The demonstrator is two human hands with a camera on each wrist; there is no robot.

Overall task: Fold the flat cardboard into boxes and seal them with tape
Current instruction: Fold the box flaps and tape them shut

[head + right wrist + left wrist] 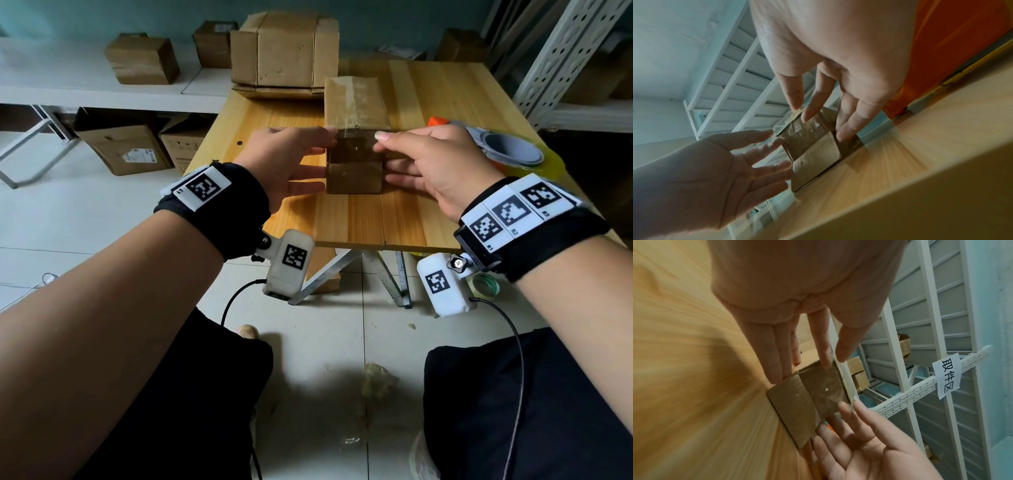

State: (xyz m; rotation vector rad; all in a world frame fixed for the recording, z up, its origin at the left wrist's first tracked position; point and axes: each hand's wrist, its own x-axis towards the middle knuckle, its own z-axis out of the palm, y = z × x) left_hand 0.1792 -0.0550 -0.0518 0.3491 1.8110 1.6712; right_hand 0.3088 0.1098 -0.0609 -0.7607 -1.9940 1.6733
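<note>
A wooden table (428, 102) is seen on a pale tiled floor (102, 222). A small brown box (354, 137) is set on the table, near its front edge, with clear tape (358, 99) laid along its top and down its near side. A tape roll (513, 152) is placed to the right of the box, and a bigger stack of cardboard (284, 51) is kept at the back left corner. More boxes are lined up on a white shelf (51, 82) at the left, and a metal rack (565, 61) is stood at the right.

The box is flanked by both hands. The left hand (287, 161) is held at the left side, its fingers straight and spread, with the tips touching the box. The right hand (435, 164) is held the same way at the right side, with its thumb laid on the top edge. The tape end may be pressed under the fingertips, but the wrist views are too blurred for this to be told.
</note>
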